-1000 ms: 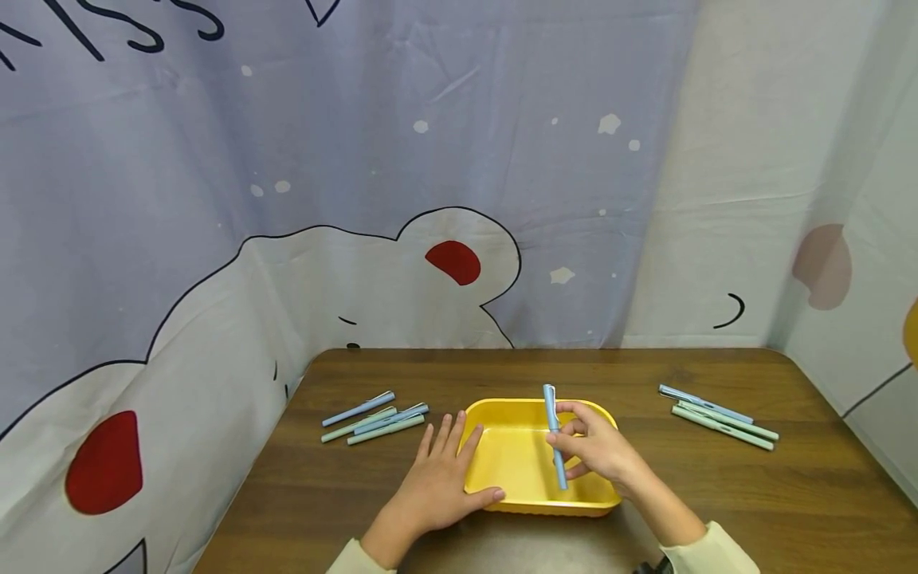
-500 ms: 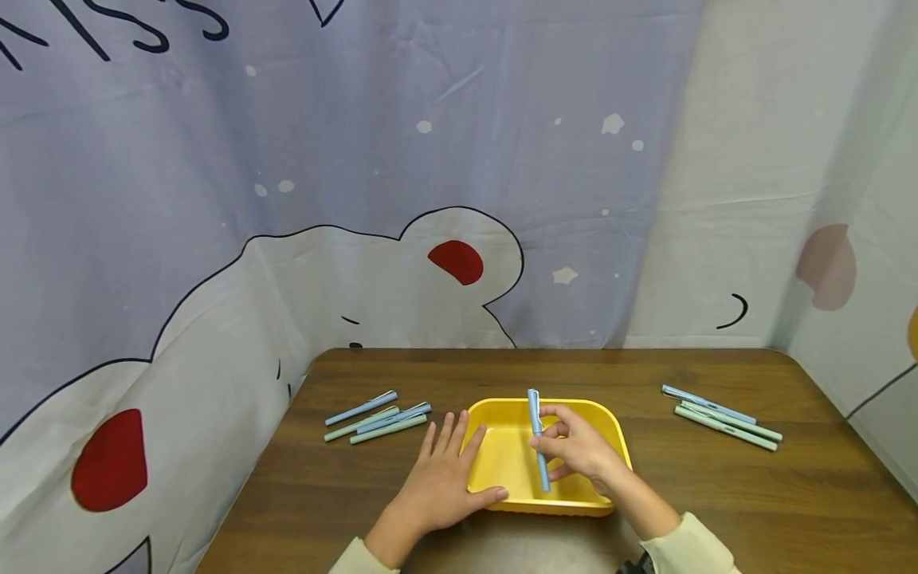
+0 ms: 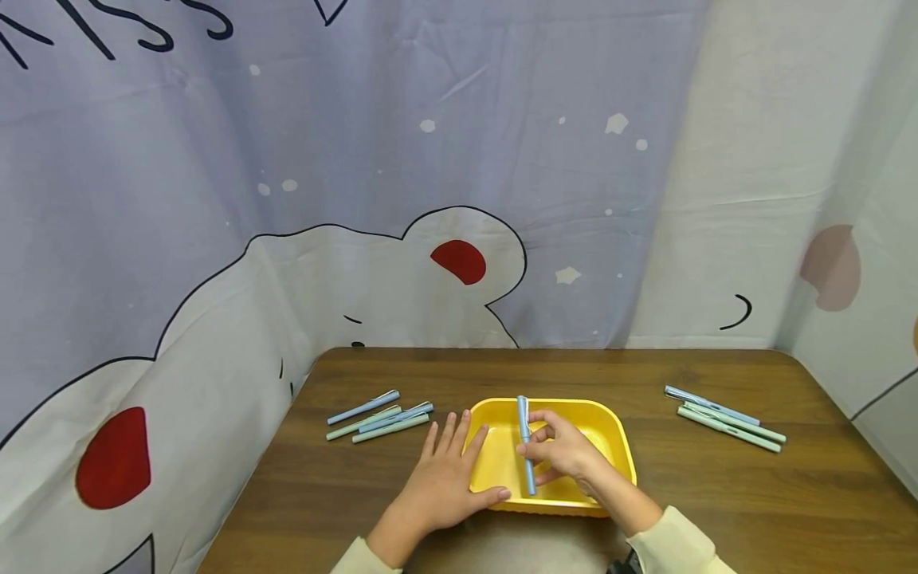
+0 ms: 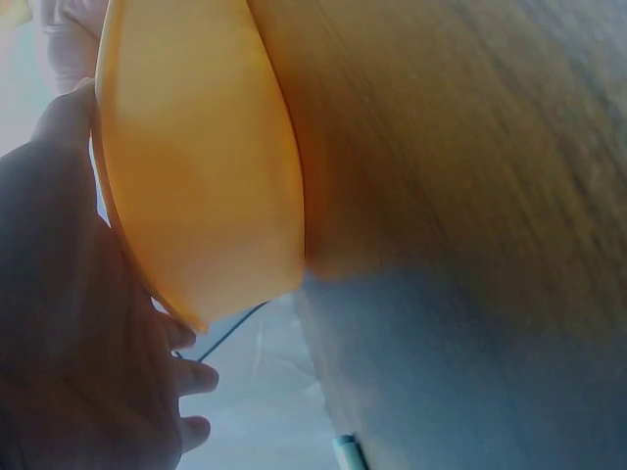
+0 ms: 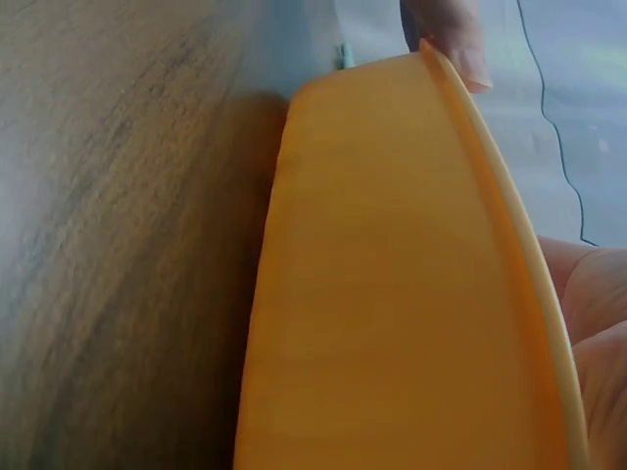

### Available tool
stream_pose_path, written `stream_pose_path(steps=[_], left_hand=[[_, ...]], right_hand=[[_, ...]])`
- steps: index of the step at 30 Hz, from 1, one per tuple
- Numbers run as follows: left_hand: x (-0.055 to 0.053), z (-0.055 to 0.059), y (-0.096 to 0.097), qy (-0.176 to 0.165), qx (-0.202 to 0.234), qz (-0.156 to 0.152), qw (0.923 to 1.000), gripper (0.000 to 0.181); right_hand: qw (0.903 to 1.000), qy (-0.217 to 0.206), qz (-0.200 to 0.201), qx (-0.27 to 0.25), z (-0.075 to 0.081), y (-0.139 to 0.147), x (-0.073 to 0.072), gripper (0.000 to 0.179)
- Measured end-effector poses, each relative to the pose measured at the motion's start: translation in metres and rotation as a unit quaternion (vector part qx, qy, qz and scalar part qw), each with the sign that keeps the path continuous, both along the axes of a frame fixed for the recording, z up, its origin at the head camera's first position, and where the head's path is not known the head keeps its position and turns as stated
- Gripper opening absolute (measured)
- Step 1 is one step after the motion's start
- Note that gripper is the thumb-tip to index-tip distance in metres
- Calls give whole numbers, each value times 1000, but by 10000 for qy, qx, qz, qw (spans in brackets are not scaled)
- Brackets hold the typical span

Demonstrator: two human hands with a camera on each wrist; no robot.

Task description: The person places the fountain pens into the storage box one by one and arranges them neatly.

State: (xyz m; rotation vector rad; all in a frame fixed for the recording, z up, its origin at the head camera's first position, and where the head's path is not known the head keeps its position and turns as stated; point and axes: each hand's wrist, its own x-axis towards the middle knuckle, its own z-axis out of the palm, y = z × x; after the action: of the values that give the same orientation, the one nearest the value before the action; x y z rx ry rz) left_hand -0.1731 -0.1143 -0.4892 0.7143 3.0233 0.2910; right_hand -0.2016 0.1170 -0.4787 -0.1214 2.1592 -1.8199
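Note:
In the head view my right hand (image 3: pixel 566 456) pinches a blue pen (image 3: pixel 523 422) over a yellow tray (image 3: pixel 617 430), the pen pointing roughly away from me with its clip at the far end. My left hand (image 3: pixel 446 486) rests with spread, straight fingers on the tray's left rim, thumb over the near left corner. Seen from the left wrist, that hand (image 4: pixel 88 294) lies along the tray's edge. The tray's wall (image 5: pixel 392 255) fills most of the right wrist view and hides the pen there.
Left of the tray lie several pens (image 3: pixel 387 418), blue and green, partly crossed. At the far right lie a blue pen (image 3: pixel 710 405) and two green pens (image 3: pixel 727 428) close together. The wooden table (image 3: pixel 566 371) ends at a printed curtain (image 3: pixel 402 295).
My right hand has moved left with the blue pen, from the right part of the tray toward its middle left, and slightly lower. The left hand stays on the rim.

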Motion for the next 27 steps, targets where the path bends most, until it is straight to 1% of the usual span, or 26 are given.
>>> stream_pose_path(steps=[9,14,20,27], left_hand=[[0,-2,1,33,20,-9,10000,98],[1,-4,1,51,55,-13,10000,98],[1,-4,0,53,52,12,10000,101],[1,-3,0,134,46,-23,9999,102]], right_hand=[[9997,-235,-19,80,-6,-10,-1,55],[9996,-232,111,117,-9,-17,-1,55],[9989,-181,274,332,-12,-24,-3,53],[9975,-321,382,504,-11,-32,-5,51]])
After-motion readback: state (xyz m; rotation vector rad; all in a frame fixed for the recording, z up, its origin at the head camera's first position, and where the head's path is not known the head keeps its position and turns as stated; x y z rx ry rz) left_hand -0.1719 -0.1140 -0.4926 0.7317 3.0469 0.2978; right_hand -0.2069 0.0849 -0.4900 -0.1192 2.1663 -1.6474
